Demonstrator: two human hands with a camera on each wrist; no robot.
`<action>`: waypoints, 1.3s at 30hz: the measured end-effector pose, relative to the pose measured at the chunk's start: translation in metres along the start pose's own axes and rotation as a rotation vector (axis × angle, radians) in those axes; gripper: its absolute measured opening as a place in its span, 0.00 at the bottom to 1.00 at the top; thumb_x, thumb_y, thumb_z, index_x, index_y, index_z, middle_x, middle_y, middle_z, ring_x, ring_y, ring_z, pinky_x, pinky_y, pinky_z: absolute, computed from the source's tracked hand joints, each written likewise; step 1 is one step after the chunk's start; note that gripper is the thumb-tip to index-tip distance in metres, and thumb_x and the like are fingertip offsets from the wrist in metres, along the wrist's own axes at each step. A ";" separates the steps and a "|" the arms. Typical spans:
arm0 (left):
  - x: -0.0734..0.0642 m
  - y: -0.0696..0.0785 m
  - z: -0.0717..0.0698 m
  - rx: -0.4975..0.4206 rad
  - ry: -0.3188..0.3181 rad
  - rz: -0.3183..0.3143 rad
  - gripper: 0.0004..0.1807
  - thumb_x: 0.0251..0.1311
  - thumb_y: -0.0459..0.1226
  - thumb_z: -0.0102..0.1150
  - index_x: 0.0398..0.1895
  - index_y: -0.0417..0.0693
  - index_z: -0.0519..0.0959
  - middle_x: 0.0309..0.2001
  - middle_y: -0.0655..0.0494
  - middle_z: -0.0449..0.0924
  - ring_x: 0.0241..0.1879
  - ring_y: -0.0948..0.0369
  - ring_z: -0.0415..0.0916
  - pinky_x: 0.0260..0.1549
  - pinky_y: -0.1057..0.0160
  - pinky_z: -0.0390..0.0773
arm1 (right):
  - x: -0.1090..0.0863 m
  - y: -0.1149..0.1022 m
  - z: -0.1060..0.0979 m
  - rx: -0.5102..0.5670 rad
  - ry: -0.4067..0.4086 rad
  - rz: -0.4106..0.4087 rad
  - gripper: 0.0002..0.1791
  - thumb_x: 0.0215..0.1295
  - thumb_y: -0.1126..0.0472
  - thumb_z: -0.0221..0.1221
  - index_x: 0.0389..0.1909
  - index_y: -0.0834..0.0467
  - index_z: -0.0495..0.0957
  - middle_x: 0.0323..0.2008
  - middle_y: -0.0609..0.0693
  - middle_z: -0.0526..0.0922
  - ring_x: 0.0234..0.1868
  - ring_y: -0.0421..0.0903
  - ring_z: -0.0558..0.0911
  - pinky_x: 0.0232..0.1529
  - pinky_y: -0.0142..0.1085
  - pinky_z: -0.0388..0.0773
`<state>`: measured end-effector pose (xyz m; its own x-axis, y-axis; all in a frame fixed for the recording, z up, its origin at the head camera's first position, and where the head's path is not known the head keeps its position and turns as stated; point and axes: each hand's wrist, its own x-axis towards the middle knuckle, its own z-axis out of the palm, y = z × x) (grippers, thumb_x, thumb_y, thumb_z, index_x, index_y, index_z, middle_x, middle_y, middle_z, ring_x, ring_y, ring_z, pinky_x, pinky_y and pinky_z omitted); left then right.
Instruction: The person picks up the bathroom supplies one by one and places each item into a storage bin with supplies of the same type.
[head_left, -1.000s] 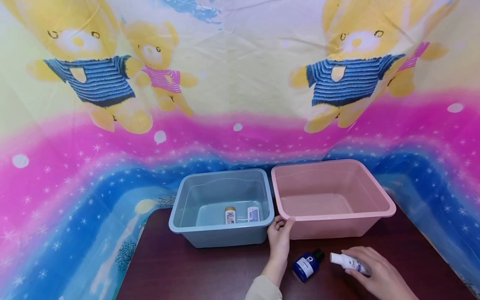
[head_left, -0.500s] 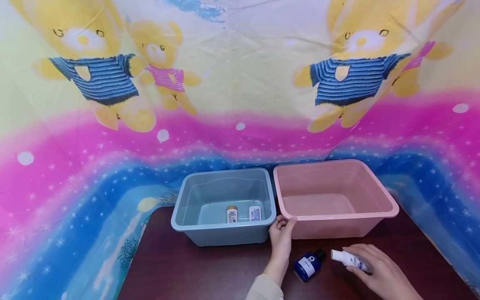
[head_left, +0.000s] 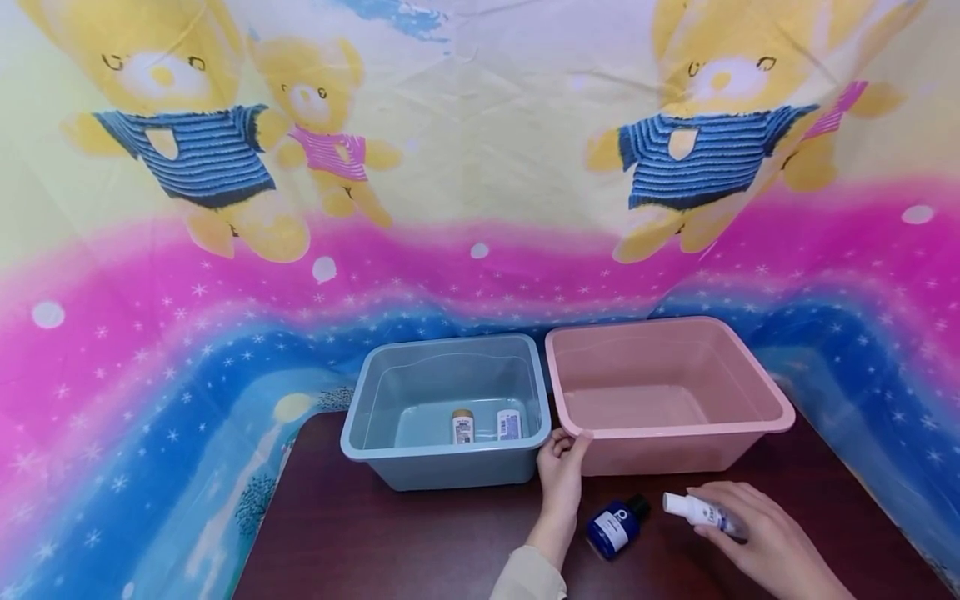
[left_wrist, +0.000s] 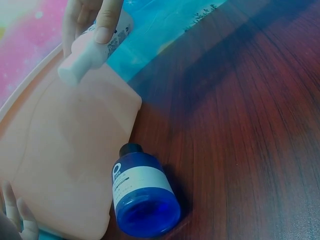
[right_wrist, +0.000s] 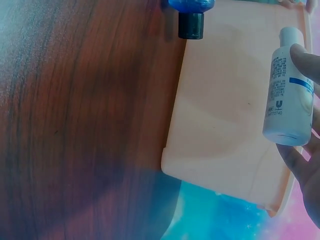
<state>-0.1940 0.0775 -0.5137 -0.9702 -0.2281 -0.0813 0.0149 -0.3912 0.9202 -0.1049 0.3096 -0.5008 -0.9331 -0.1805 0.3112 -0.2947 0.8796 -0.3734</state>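
My right hand (head_left: pixel 772 537) grips a small white bottle (head_left: pixel 707 515) between thumb and fingers, its white cap pointing left, above the table. In the right wrist view this white bottle (right_wrist: pixel 287 100) shows small printed text and a blue stripe. My left hand (head_left: pixel 561 479) holds the near left corner of the pink basin (head_left: pixel 660 454) by its rim, fingers curled beside the gap between the basins. Lying on the table between my hands is a dark blue bottle (head_left: pixel 611 531) with a black cap and white label; the left wrist view shows the blue bottle (left_wrist: pixel 145 200) up close.
Left of the pink basin stands a blue-grey basin (head_left: pixel 450 471). Inside it lie a gold-capped bottle (head_left: pixel 462 428) and a white bottle with a purplish label (head_left: pixel 509 425). Both basins stand on a dark wood table (head_left: pixel 360 533), before a printed bear curtain (head_left: pixel 465 167).
My right hand has lifted the white bottle very slightly. The left hand stays at the pink basin's corner, and the blue bottle lies where it was.
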 end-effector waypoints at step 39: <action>0.003 -0.002 -0.001 0.005 0.002 0.002 0.12 0.53 0.33 0.68 0.38 0.36 0.77 0.28 0.57 0.74 0.31 0.63 0.70 0.32 0.72 0.72 | 0.007 -0.005 -0.013 -0.019 0.177 -0.142 0.30 0.39 0.60 0.79 0.48 0.48 0.83 0.42 0.38 0.80 0.40 0.35 0.74 0.43 0.18 0.65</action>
<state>-0.1964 0.0774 -0.5163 -0.9698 -0.2304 -0.0802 0.0156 -0.3864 0.9222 -0.1076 0.3098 -0.4859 -0.8310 -0.2245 0.5090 -0.4152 0.8593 -0.2988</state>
